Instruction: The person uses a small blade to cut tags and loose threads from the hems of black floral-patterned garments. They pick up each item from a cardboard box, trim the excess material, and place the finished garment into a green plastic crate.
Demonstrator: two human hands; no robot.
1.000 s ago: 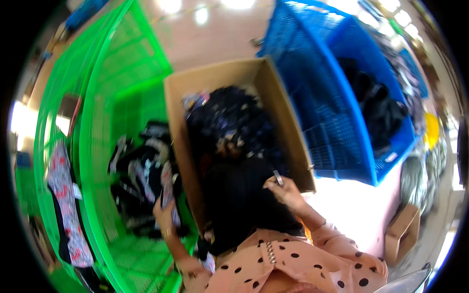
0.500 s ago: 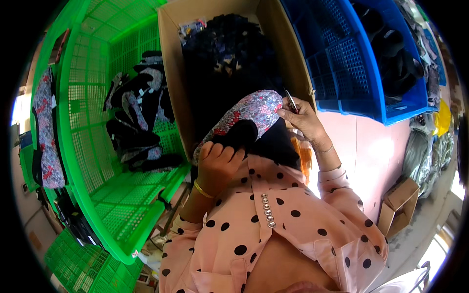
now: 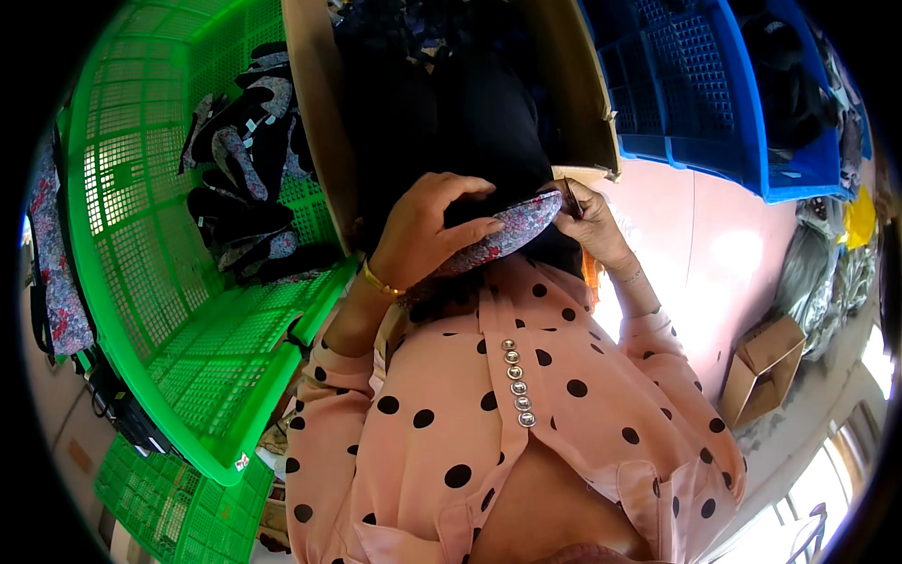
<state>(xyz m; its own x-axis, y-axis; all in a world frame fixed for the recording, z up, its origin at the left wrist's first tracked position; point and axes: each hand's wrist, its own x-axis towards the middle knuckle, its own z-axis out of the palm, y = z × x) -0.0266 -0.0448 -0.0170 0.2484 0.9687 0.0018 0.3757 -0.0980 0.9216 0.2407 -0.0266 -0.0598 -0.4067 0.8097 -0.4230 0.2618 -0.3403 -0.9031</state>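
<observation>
Across my lap, close to my waist, lies a slipper-shaped fabric piece, flowered in grey, red and white, with black fabric beside it. It is tilted so that its long side shows edge-on. My left hand grips it from the left, thumb on the flowered face and fingers over the far side. At its right tip, my right hand pinches the fabric. A small pair of scissors is held in that same hand, its blades mostly hidden by the fingers.
On the left, a green crate holds several flowered and black slippers. A cardboard box with dark material stands ahead of me. Right of it is a blue crate with black items. A small carton sits at far right.
The flowered slipper has turned from lying face-on to edge-on. My left hand has moved up and right along it, and the scissors' blades no longer stick up clear of my right hand.
</observation>
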